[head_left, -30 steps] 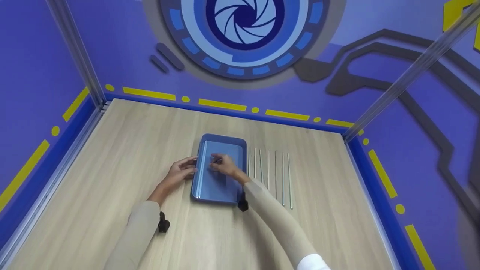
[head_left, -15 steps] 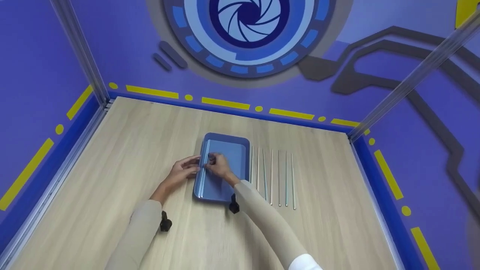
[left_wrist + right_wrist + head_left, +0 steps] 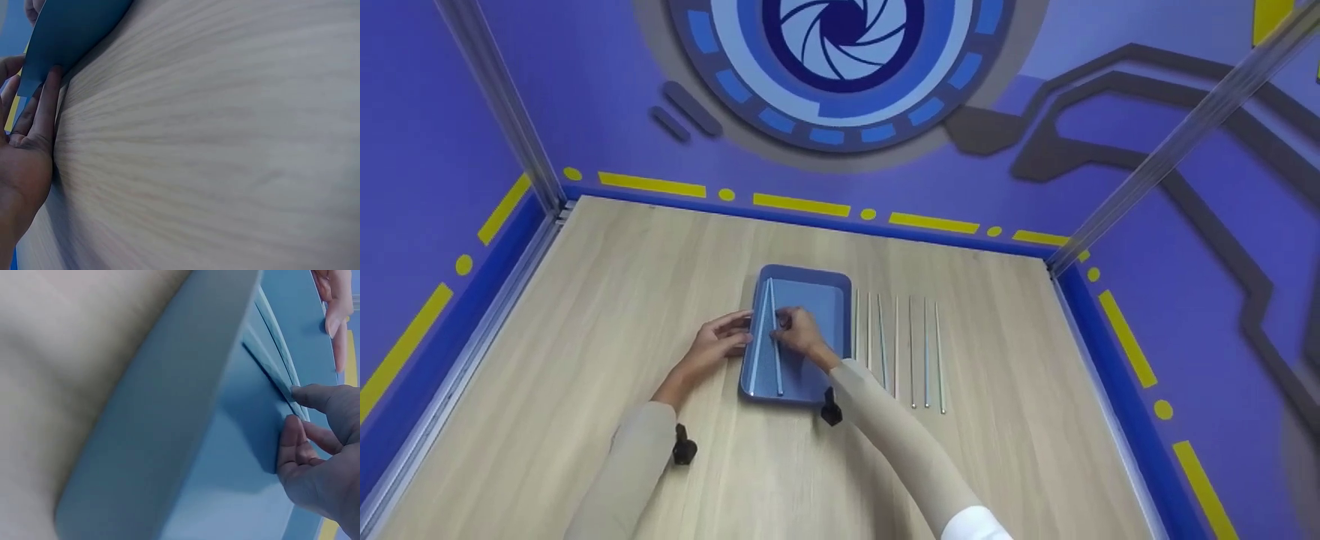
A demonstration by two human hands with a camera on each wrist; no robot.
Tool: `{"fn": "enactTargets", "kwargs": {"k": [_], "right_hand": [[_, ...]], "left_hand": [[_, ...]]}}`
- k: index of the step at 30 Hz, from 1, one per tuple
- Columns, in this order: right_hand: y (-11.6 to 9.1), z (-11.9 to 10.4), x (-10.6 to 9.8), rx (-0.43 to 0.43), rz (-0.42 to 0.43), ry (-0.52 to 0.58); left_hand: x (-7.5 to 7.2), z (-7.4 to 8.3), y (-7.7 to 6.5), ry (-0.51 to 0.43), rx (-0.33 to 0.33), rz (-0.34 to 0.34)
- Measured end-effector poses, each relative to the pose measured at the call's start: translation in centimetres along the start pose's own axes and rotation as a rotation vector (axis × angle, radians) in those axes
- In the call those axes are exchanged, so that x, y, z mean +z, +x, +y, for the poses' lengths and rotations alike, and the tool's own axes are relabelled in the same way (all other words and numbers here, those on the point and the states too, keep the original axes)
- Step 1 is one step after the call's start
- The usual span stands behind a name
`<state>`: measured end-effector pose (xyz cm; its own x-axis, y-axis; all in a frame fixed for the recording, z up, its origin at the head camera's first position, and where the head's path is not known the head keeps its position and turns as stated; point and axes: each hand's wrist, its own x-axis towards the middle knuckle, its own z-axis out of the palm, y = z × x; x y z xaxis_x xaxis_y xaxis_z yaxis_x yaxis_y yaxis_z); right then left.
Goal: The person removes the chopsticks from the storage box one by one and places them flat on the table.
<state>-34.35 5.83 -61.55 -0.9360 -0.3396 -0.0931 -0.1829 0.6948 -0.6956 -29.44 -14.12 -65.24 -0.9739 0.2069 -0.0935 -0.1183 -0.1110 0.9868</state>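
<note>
In the head view a blue rectangular tray (image 3: 819, 375) lies on the table, with thin silvery chopsticks inside along its left side. My right hand (image 3: 801, 331) reaches into it and pinches one chopstick (image 3: 778, 367) between thumb and fingers. That chopstick slants away from another chopstick (image 3: 760, 334) by the left wall; their far ends nearly meet. My left hand (image 3: 717, 343) rests against the outside of the tray's left wall, fingers extended. The left wrist view shows a finger (image 3: 49, 104) touching the outer wall. In the right wrist view the pinched chopstick (image 3: 264, 363) lies low in the tray.
Right of the tray, several thin chopsticks (image 3: 912, 352) lie side by side on the wooden table (image 3: 1020, 420). Purple-blue panels (image 3: 840, 176) with metal corner posts (image 3: 1155, 169) enclose the back and sides.
My right hand moved left to the chopsticks in the tray and took hold of one. Its near end has swung right, away from the other. My left hand stayed at the tray wall.
</note>
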Motion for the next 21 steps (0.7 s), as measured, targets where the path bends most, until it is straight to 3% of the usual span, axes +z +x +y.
{"fn": "enactTargets", "kwargs": {"k": [5,15,21], "right_hand": [[-0.7,0.3,-0.8,0.063,-0.010,-0.037],[-1.7,1.2,-1.8,0.017,0.015,-0.077],[-2.3,1.8,-2.6,0.030,-0.004,-0.055]], "left_hand": [[0.1,0.2,-0.1,-0.007,-0.026,0.013],[0.1,0.0,0.0,0.017,0.005,0.001],[0.1,0.1,0.0,0.005,-0.011,0.003]]}}
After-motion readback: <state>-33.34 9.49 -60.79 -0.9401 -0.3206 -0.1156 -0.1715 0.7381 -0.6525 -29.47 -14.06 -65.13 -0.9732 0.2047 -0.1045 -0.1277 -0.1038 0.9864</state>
